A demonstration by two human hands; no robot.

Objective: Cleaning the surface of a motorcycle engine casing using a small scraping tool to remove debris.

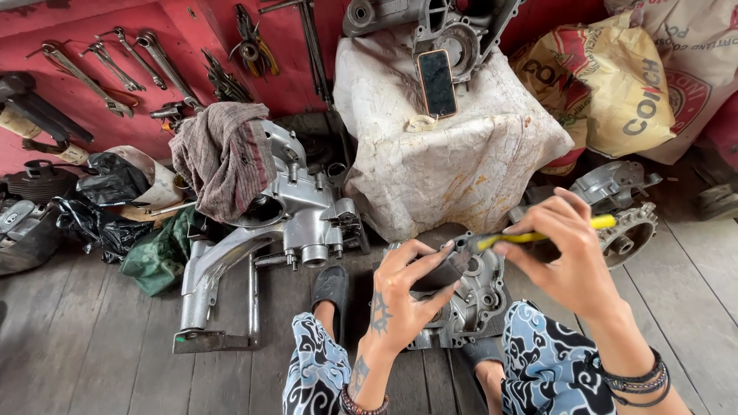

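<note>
Head cam, looking down past my knees in blue-patterned trousers [546,361]. Left hand [403,296] fingers spread, clamped over the near edge of the engine case half [469,300], which sits on the floor boards [100,338] betw. my feet, tilted up toward me. Right hand [565,250] pinching a yellow-handled tool [538,234] in a closed grip; tip meets the case's upper rim, just under left fingertips. Can't tell what the tip is, hidden by fingers. Step in hand, my read: working the rim or mating face w/ the tool while left steadies. Next move prob. needs firm left hold, tool kept flat, short strokes; slip would hit my fingers. Further out: bigger engine block w/ swingarm [284,223] left, rag [223,154] draped on it. White-covered block [461,161] w/ phone [437,82] on top. Spanners [115,65] on red wall [77,23].
</note>
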